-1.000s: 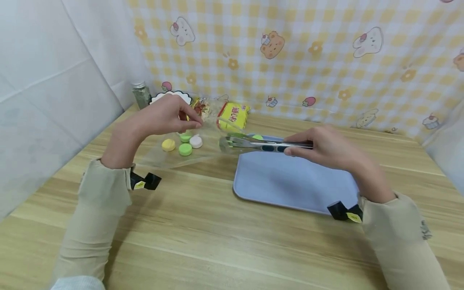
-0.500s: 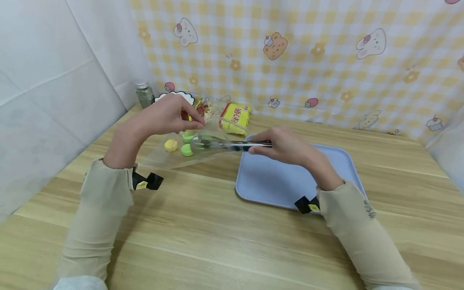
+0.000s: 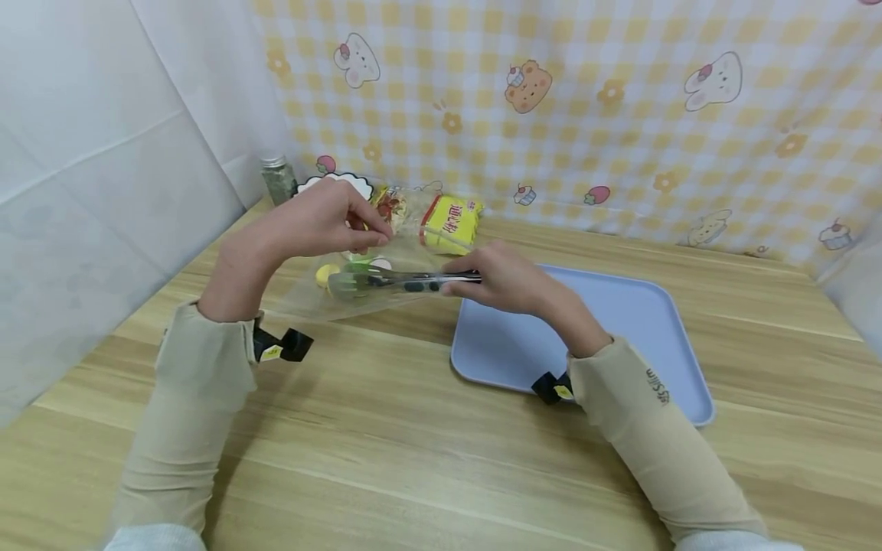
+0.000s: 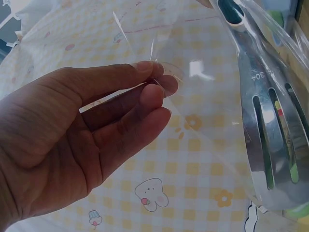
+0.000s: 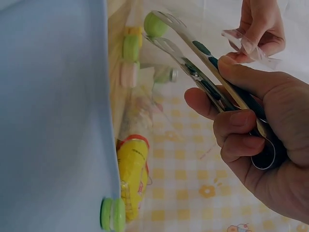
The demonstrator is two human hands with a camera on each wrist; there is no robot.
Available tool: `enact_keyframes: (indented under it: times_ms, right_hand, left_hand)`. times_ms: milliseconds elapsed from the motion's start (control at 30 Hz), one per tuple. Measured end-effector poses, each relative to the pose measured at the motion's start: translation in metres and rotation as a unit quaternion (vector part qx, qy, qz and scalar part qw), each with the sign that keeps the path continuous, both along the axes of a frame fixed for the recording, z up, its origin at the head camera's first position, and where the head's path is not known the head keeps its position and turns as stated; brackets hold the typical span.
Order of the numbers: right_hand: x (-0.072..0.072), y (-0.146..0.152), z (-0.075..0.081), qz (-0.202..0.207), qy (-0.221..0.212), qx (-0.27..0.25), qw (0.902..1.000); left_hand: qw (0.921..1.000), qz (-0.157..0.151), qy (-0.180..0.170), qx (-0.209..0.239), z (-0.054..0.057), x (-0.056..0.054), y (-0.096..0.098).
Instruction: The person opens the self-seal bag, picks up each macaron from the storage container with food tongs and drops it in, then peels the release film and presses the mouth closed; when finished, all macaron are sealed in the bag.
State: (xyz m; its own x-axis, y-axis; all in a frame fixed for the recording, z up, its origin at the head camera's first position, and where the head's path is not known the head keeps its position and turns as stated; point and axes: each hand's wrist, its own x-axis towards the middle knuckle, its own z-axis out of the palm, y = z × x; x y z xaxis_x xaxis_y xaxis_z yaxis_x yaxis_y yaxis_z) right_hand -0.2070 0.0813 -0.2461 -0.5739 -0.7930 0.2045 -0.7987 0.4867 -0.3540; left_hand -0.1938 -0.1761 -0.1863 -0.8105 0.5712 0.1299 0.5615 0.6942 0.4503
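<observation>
My left hand [image 3: 317, 222] pinches the edge of a clear plastic bag [image 3: 303, 302] between thumb and fingertips, holding it raised. My right hand [image 3: 506, 279] grips metal serving tongs [image 3: 406, 282] with dark handle inlays, their slotted heads reaching left into the bag. In the right wrist view a green macaron [image 5: 155, 24] shows between the tong tips; whether they clamp it I cannot tell. A yellow macaron [image 3: 325, 274] and a pale pink one [image 3: 380, 264] lie by the tongs in the head view, partly covered. Another green macaron [image 5: 112, 214] is on the blue tray [image 3: 620, 306].
The tray lies under and beyond my right forearm. Behind the bag stand a yellow food packet [image 3: 451, 222], another colourful packet [image 3: 390, 205], a white scalloped-edged item [image 3: 354, 181] and a glass jar [image 3: 279, 182]. A checked curtain [image 3: 586, 138] hangs along the back.
My right hand has moved left with the tongs, from above the tray's edge to deep inside the bag. My left hand stays in place, pinching the bag's edge.
</observation>
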Motion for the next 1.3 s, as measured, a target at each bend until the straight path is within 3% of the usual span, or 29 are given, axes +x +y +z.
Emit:
enact_keyframes:
  times_ms: [233,433,833,1067,1300]
  right_hand:
    - [-0.001,-0.008,-0.004,0.016,-0.008,0.0,0.9998]
    - [-0.003,-0.011,-0.007,0.012,-0.012,-0.007,0.9998]
    - [-0.002,-0.022,-0.009,0.023,0.009,-0.003,0.9997]
    - [-0.004,-0.03,-0.008,0.033,0.0,0.007,0.9994]
    - [-0.007,-0.033,-0.007,0.031,-0.021,0.002,0.9993]
  left_hand:
    - [0.9999,0.004,0.001,-0.012,-0.002,-0.001,0.001]
    - [0.9998,-0.009,0.006,-0.014,-0.002,-0.001,0.004]
    - [0.9997,-0.015,0.003,-0.019,-0.002,0.0,0.004]
    - [0.9998,-0.004,-0.002,-0.017,-0.003,0.001,0.005]
    - [0.9997,-0.017,0.009,-0.017,-0.003,-0.001,0.007]
